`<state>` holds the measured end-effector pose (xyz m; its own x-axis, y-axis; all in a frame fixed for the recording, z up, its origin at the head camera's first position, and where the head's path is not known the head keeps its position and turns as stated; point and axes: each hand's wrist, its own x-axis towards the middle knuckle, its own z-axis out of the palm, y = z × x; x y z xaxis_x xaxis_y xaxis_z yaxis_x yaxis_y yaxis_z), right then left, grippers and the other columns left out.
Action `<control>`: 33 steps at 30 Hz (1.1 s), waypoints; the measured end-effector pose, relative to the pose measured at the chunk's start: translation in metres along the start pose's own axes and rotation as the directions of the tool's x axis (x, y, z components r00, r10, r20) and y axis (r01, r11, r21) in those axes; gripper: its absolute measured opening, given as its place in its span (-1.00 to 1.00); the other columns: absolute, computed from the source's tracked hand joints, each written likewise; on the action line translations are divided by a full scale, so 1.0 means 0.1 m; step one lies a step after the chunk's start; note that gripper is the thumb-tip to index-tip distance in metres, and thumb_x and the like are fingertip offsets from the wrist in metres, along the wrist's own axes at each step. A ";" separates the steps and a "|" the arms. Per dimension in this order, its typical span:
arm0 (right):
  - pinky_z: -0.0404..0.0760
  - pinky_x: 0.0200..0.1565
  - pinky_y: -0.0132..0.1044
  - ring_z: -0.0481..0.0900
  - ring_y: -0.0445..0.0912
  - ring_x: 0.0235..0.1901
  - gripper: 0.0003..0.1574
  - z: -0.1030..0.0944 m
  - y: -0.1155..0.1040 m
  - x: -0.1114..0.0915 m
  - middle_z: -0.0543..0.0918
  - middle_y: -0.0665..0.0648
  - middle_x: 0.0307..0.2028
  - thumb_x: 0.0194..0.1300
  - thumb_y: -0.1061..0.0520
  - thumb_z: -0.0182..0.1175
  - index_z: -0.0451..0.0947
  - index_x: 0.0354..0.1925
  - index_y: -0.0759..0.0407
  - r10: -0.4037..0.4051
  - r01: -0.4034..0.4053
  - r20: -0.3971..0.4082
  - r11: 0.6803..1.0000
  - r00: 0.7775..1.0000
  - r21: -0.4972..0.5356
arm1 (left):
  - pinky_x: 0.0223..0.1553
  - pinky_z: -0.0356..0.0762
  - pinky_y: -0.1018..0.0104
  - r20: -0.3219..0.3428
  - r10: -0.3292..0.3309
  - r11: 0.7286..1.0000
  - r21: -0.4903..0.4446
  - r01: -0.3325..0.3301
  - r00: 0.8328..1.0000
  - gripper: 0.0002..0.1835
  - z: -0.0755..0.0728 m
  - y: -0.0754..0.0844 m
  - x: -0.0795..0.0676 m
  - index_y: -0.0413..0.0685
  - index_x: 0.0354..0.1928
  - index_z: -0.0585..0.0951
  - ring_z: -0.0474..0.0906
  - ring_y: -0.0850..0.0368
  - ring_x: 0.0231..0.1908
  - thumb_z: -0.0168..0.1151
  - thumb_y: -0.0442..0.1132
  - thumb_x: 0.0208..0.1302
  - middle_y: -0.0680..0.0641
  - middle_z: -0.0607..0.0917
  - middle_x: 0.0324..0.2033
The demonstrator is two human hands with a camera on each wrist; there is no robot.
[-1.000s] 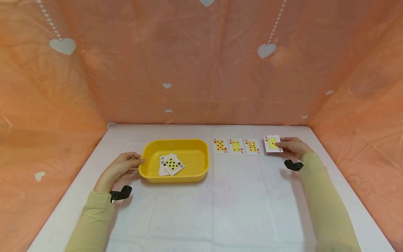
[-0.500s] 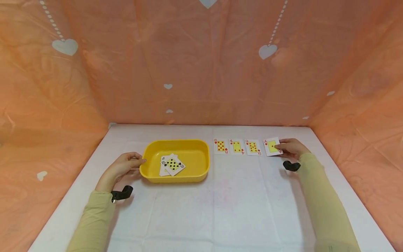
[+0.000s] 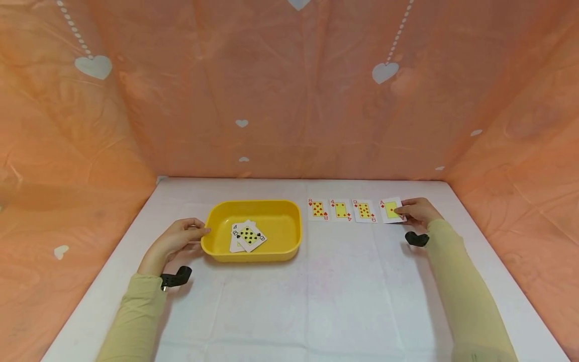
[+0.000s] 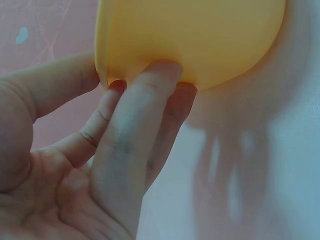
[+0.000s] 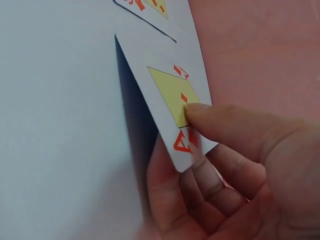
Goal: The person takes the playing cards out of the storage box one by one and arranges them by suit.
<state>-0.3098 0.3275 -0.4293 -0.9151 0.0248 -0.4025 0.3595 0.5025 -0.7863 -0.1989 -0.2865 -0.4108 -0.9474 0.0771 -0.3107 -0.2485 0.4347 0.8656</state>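
Head cam: A person's R hand (image 3: 421, 211), mid-right of frame, pinches an ace of diamonds (image 3: 389, 211) at the end of a row w/ an eight of hearts (image 3: 318, 209), four of diamonds (image 3: 340, 210) & nine of diamonds (image 3: 364, 210) on a white tabletop (image 3: 353, 291). The L hand (image 3: 174, 241), left of ctr., grips the end of a yellow tray (image 3: 282, 231) holding a black eight (image 3: 251, 238) atop a black four (image 3: 234, 246), suit unclear.

L wrist cam: Smooth, plastic-looking tray wall at top of frame, digits against it near the rim. Prob. light & rigid; best held there.

R wrist cam: Ace slants thru mid-frame, thumb on its face, fingers behind, one long edge raised. Est. handling: v. light, thin, springy, a bit slick, easily creased; hold by edge or corner, min. pressure. Looks: white border, yellow panel, single red diamond, red "A" in opp. corners.
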 end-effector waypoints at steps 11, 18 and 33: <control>0.55 -0.41 -0.40 0.48 -0.22 -0.48 -0.31 0.04 0.04 0.03 0.56 0.10 -0.29 0.16 0.15 0.37 0.36 0.14 0.48 -0.044 0.040 -0.085 0.998 0.995 -0.047 | -0.25 0.61 0.28 -0.013 -0.008 1.000 0.001 0.008 1.000 -0.58 -0.01 -0.01 0.00 -0.36 -0.03 0.42 0.60 0.11 -0.26 0.22 -0.12 0.32 -0.20 0.60 -0.17; 0.51 -0.43 -0.38 0.47 -0.14 -0.47 -0.37 0.06 0.02 0.01 0.53 0.14 -0.31 0.11 0.11 0.41 0.45 0.04 0.45 -0.027 0.015 -0.150 0.997 0.988 -0.082 | -0.25 0.61 0.28 -0.012 -0.004 1.000 -0.002 0.004 1.000 -0.58 -0.02 -0.01 -0.01 -0.37 -0.03 0.42 0.60 0.12 -0.27 0.21 -0.12 0.33 -0.18 0.60 -0.20; 0.56 -0.35 -0.36 0.52 -0.10 -0.37 -0.41 0.05 -0.05 -0.12 0.56 0.21 -0.23 0.15 0.07 0.35 0.45 0.04 0.40 -0.146 0.116 -0.164 0.977 0.976 -0.182 | -0.29 0.61 0.30 -0.007 -0.012 1.000 -0.015 0.012 1.000 -0.57 -0.03 -0.04 0.02 -0.34 -0.01 0.40 0.61 0.16 -0.29 0.22 -0.11 0.33 -0.15 0.60 -0.22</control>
<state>-0.2997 0.3199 -0.4229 -0.9752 0.0922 -0.2013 0.2120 0.6507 -0.7292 -0.2007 -0.2909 -0.4141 -0.9458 0.0657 -0.3182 -0.2625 0.4222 0.8676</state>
